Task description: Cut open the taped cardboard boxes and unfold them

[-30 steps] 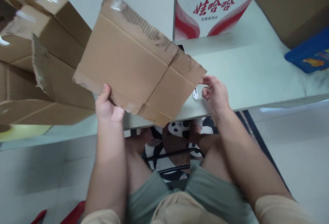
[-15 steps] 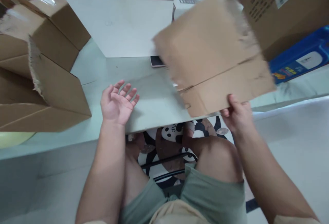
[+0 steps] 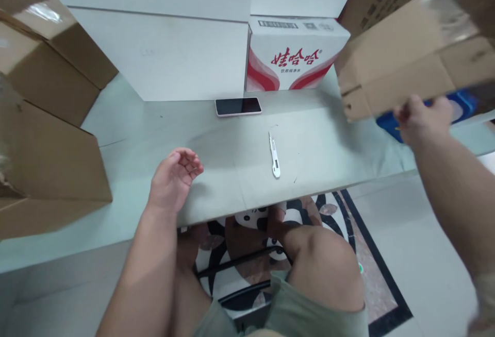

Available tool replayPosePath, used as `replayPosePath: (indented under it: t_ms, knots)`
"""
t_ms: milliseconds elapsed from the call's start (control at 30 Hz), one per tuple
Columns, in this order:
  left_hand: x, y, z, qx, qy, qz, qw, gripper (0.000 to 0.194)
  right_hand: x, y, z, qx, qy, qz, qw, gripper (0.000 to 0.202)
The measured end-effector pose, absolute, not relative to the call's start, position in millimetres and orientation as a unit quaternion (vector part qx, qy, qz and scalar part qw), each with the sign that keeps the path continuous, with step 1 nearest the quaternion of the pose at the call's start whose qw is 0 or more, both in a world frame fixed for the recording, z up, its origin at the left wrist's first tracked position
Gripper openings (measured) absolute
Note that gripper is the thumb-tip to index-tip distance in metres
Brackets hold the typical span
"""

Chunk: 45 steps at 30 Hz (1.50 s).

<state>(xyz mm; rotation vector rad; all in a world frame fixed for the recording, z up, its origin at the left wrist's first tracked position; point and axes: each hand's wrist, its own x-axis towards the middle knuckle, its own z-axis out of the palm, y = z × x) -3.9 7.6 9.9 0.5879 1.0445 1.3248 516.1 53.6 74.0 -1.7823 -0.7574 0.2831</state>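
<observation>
A flat piece of cardboard (image 3: 406, 53) is tilted in the air at the right, gripped at its lower edge by my right hand (image 3: 425, 120). It partly covers a blue container (image 3: 390, 124). My left hand (image 3: 176, 177) hovers over the pale green tabletop (image 3: 216, 187) with loosely curled fingers apart and nothing in it. Between the hands, a white utility knife (image 3: 274, 156) lies on the table. Behind it is a dark-screened phone (image 3: 238, 106), close to the white panels.
Open brown boxes (image 3: 62, 156) stand at the left. White panels (image 3: 162, 53) and a red and white carton (image 3: 294, 56) line the back. A large brown box (image 3: 381, 2) is at the back right. The table's front edge runs above my knees.
The cardboard and my right hand have moved right, uncovering the knife, the carton front and the whole phone. My left hand's fingers have curled a little more.
</observation>
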Motion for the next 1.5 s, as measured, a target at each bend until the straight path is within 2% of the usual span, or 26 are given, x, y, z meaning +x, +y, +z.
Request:
replayPosePath:
  t_ms: [67,167,267,400,500,567,633,800,900,967,1033,1100,1200,1267,1333,1400,1500]
  knots:
    - [-2.9,12.4,9.6,0.259,0.449,0.579,0.63,0.014,513.3,102.0,72.1,-0.768,-0.322,0.175,0.525,0.013]
    - [-2.6,17.5,11.0,0.261,0.439,0.586,0.629,0.015,491.6,133.1,50.1,-0.79,-0.342,0.265,0.434,0.01]
    - [-3.3,20.0,13.7,0.26,0.435,0.591,0.628,0.017,461.4,116.4,24.6,-0.8,-0.393,0.307,0.335,0.01]
    - [-5.8,15.4,17.8,0.266,0.42,0.612,0.615,0.017,420.9,75.3,23.0,-0.784,-0.483,0.31,0.235,0.027]
    - [-11.8,-2.0,24.0,0.316,0.433,0.694,0.48,0.014,381.3,55.4,42.7,-0.748,-0.559,0.309,0.182,0.032]
    - [-19.3,-20.9,31.6,0.364,0.446,0.754,0.317,0.01,345.4,46.8,56.3,-0.714,-0.609,0.31,0.155,0.033]
    - [-29.6,-41.2,41.4,0.387,0.442,0.794,0.156,0.016,301.0,39.4,66.0,-0.663,-0.669,0.308,0.133,0.036]
    - [-67.1,-69.5,64.3,0.332,0.41,0.843,-0.106,0.025,160.3,17.9,77.7,-0.414,-0.854,0.28,0.145,0.05]
    - [-92.3,-72.3,71.2,0.263,0.399,0.857,-0.192,0.025,71.1,3.0,86.8,-0.307,-0.904,0.249,0.16,0.063]
    - [-105.1,-73.0,73.5,0.231,0.4,0.861,-0.214,0.024,21.0,-4.1,94.1,-0.292,-0.922,0.208,0.145,0.073]
    - [-114.0,-73.6,74.9,0.212,0.402,0.866,-0.209,0.022,-14.4,-6.9,99.7,-0.305,-0.931,0.171,0.107,0.065]
    - [-120.7,-74.1,75.6,0.204,0.413,0.864,-0.203,0.02,-30.8,-5.9,101.0,-0.329,-0.927,0.153,0.09,0.044]
    - [-129.7,-75.0,75.9,0.18,0.433,0.853,-0.228,0.02,-16.8,-3.1,94.4,-0.338,-0.909,0.178,0.164,0.027]
    - [-135.0,-76.0,74.4,0.152,0.42,0.864,-0.233,0.02,14.4,-5.3,86.6,-0.325,-0.885,0.217,0.252,0.024]
    - [-138.0,-76.7,69.5,0.145,0.398,0.886,-0.186,0.019,56.3,-12.6,77.4,-0.34,-0.842,0.247,0.339,0.026]
    - [-137.1,-75.0,59.8,0.171,0.399,0.898,-0.065,0.019,100.8,-23.5,65.8,-0.368,-0.776,0.237,0.454,0.037]
    - [-125.8,-63.4,38.8,0.242,0.425,0.848,0.203,0.03,156.4,-40.2,43.1,-0.417,-0.678,0.184,0.577,0.05]
